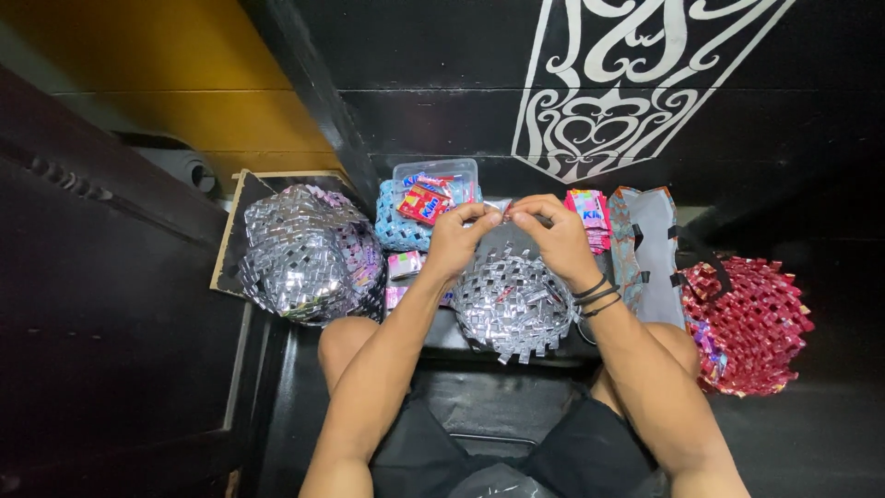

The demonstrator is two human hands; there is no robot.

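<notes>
1. We cannot see the far rim of the silver weave [513,300] well — both hands cover it where they meet.
2. The small piece pinched at the top is too tiny to make out. It looks silver, like the weave.
3. The face is out of the picture. We see only arms, knees and dark shorts at the bottom edge.
4. The left hand [456,242] is bent in, with finger and thumb closed tight on the top edge of the weave.
5. The right hand [556,238] mirrors it, fingertips shut on the same edge. The two hands touch at the fingertips. Dark bands [595,297] sit on the right wrist.
6. The weave sits between the knees, just in front of the person.
7. A big silver bag [309,254] lies to the left, partly on a board [232,231].
8. A clear box [437,175] of bright wrappers sits behind the hands — its front is hidden by a blue woven thing [396,226].
9. A red woven bag [751,323] lies to the right, well apart.
</notes>
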